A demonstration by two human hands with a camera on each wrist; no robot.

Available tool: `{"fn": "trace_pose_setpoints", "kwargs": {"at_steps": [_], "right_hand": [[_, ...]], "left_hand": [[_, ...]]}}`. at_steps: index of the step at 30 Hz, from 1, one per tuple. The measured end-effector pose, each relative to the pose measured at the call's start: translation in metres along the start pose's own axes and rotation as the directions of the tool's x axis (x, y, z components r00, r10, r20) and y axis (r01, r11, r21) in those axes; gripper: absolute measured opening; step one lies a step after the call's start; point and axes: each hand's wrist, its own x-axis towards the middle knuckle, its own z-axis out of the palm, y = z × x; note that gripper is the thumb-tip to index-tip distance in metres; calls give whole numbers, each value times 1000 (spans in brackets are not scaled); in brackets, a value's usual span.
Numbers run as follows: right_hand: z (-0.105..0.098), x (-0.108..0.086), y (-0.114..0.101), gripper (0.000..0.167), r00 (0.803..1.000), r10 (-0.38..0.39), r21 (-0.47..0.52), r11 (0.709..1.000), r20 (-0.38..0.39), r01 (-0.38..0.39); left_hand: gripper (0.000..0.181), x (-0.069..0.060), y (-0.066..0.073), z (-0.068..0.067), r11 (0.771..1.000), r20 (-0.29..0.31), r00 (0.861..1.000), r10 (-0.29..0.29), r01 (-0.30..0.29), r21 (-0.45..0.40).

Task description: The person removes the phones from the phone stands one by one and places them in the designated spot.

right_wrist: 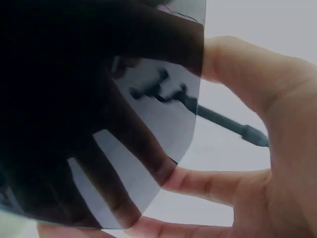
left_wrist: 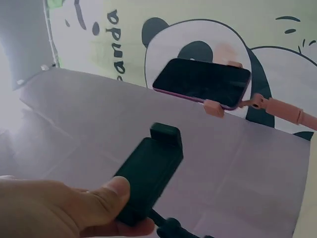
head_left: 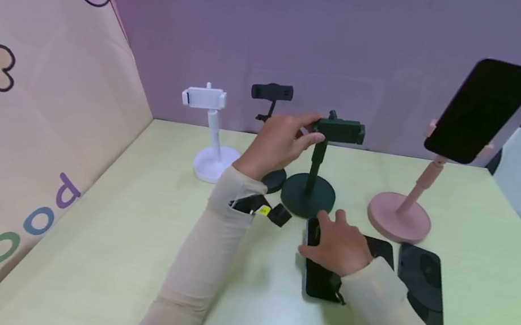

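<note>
We have the left hand (head_left: 276, 145) on the green stand (head_left: 317, 163): thumb near side, fingers far side, nearly closed, pinching the left end of its clamp (head_left: 343, 131). Left wrist view confirms thumb on the clamp face. The stand is upright mid-table, far side.

We have the right hand (head_left: 341, 248) on the left phone (head_left: 320, 284), just near of the green base. Thumb is at the phone's left edge, fingers bent at its far end, spread partway open and holding the edges. We can't tell if the phone is lifted at all.

To its right we see the middle phone (head_left: 382, 249), mostly under hand and sleeve, then the right phone (head_left: 428, 274) on the table (head_left: 121, 254). Far right, the pink stand (head_left: 398, 219) carries a mounted phone (head_left: 483, 113), tilted, screen dark. Far left, we have the white stand (head_left: 214, 132); between it and green, the black stand (head_left: 272, 92), partly hidden by the left hand. Purple backdrop (head_left: 209, 33) behind everything.
</note>
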Motion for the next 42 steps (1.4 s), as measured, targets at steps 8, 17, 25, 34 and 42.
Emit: {"fn": "trace_pose_setpoints", "kwargs": {"at_steps": [8,17,25,34,42], "right_hand": [[8,10,6,81,997,56,-89,995,52,-51],[9,13,7,79,994,75,-150,987,81,-62],[-2,8,10,86,990,24,-217,976,138,7],[-7,11,15,89,982,10,-188,982,191,26],[-9,13,20,93,977,51,-205,979,207,-7]], "left_hand": [[39,11,-12,17,990,-108,992,-60,45,-131],[37,12,-24,29,974,-238,966,-106,53,-219],[42,7,-22,22,980,-164,983,-81,49,-195],[42,5,-27,21,981,-160,983,-89,59,-184],[42,9,-28,22,979,-176,980,-92,57,-194]]}}
